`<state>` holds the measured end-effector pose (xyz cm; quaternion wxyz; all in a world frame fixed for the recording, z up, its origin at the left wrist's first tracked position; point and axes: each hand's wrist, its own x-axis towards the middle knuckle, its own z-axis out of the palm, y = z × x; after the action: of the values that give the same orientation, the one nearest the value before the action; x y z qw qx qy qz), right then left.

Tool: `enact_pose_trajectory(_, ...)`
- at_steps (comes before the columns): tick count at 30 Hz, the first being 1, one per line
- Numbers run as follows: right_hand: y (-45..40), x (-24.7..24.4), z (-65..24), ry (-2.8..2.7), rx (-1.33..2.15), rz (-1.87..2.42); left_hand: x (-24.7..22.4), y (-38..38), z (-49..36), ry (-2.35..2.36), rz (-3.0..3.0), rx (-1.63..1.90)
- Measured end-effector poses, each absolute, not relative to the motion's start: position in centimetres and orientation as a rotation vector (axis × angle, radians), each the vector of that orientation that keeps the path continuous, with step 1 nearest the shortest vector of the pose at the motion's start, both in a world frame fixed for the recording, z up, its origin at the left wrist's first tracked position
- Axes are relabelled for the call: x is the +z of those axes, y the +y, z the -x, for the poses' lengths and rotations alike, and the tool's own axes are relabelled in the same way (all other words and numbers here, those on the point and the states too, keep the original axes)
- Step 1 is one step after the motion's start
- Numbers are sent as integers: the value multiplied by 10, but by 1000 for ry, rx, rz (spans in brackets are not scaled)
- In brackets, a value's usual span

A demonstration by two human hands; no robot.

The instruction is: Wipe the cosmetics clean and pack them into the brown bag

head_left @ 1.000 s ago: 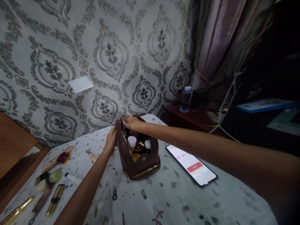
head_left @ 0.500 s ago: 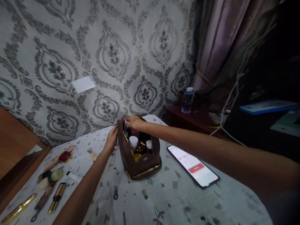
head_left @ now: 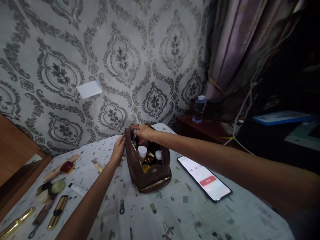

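Observation:
An open brown zip bag point(head_left: 152, 185) stands on the patterned white sheet point(head_left: 145, 216). In it are a white-capped jar point(head_left: 142, 152), a smaller white-lidded item point(head_left: 158, 154), a yellow item point(head_left: 146, 168) and dark, glossy things. My left hand point(head_left: 118, 149) grips the bag's left side near its far end. Inside the far end, my right hand point(head_left: 143, 131) is closed in a pinch on a small pale item point(head_left: 135, 131), partly hidden by the fingers and too small to name.
Several cosmetics lie at the left, among them a gold tube point(head_left: 17, 223) and a red-capped item point(head_left: 67, 167). A phone point(head_left: 205, 180) lies right of the bag. A bottle point(head_left: 199, 109) stands on a dark red table point(head_left: 186, 121), near cables.
Both hands stay at the bag with almost no movement. The small item between my right fingers looks slightly turned. The camera view has shifted a little.

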<state>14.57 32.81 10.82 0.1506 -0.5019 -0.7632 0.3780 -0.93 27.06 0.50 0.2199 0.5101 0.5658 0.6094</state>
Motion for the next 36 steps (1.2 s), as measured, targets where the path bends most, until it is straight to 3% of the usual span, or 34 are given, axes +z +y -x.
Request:
enact_pose_trajectory(13, 305, 134, -189, -2180, 1161, 1313, 12, 244, 4, 1666, -1340, 1729)
enact_pose_trajectory(20, 261, 127, -232, -2701, 588, 884, 21, 207, -18, 1663, -1468, 1718)
enact_pose_trajectory(24, 259, 118, -225, -2736, 458, 787, 28, 204, -32, 1631, -1568, 1754)
enact_pose_trajectory(36, 277, 111, -210, -2662, 777, 761, 30, 208, -33, 1590, -1498, 1730)
